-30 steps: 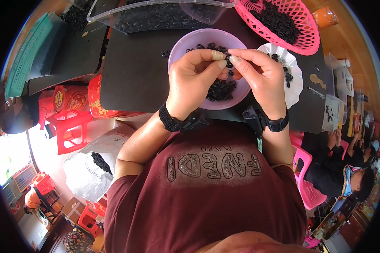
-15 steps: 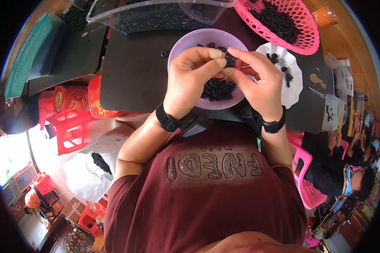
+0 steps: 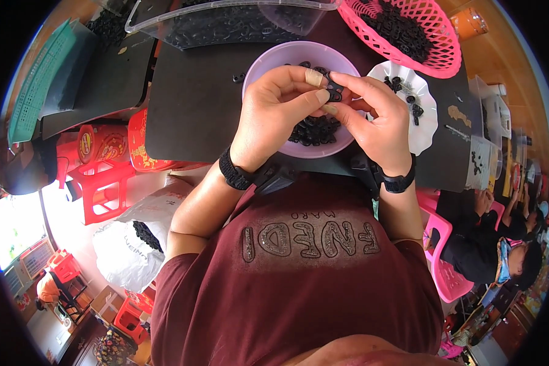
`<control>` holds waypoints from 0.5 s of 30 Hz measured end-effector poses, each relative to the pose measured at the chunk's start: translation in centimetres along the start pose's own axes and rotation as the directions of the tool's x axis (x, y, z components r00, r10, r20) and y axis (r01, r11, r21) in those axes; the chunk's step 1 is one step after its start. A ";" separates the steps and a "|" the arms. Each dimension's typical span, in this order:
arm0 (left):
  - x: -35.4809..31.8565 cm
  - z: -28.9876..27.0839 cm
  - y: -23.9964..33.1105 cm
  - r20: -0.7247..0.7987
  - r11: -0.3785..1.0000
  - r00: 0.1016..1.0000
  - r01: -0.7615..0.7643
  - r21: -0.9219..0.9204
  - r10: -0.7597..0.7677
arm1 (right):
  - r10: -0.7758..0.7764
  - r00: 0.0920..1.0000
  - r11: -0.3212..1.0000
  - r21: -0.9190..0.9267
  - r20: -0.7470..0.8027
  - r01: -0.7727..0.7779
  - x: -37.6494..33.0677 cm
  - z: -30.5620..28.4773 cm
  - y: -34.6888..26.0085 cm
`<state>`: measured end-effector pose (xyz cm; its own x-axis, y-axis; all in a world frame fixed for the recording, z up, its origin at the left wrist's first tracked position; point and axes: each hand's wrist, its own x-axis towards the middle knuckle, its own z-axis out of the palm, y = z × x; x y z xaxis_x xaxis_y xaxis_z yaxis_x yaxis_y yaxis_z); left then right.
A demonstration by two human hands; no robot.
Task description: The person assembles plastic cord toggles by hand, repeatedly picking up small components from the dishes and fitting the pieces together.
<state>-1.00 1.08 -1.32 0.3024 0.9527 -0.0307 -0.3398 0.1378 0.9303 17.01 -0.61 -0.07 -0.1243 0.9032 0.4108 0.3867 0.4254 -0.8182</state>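
Between my fingertips is a small black plastic part, held above a lilac bowl. My left hand pinches it from the left, with pale tape round a fingertip. My right hand grips it from the right with thumb and forefinger. The part's exact kind is too small to make out, and fingers hide some of it. Many similar black parts lie in the bowl below. Beside my right hand, a white scalloped plate carries several black pieces and thin clear bits.
A clear plastic bin of black parts stands at the far side. Right of it is a pink woven basket of black parts. A red stool and a white sack are at left. Other people sit at the right.
My fingers have shifted slightly on the black part, which has turned so that more of it shows. Both wrists have moved only a little.
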 end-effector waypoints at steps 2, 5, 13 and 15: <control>-0.1 0.2 0.1 0.004 1.000 1.000 -0.002 -0.008 0.002 | -0.032 0.999 0.999 -0.021 0.017 0.032 0.0 -0.2 0.0; -0.1 0.3 0.2 0.007 1.000 1.000 -0.003 -0.009 0.003 | -0.042 0.998 0.999 -0.027 0.041 0.043 0.0 -0.4 0.1; -0.2 0.3 -0.2 0.010 1.000 1.000 -0.013 0.026 0.013 | -0.071 0.997 0.996 -0.049 0.035 0.073 -0.3 -0.6 0.1; -0.3 0.3 -0.1 0.013 0.999 1.000 -0.010 0.032 0.010 | -0.094 0.995 0.993 -0.064 0.037 0.096 -0.3 -0.8 0.1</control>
<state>-0.77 0.71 -1.28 0.3109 0.9503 -0.0168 -0.3141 0.1194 0.9418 17.76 -0.90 0.06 -0.1942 0.8608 0.4705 0.4302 0.5058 -0.7477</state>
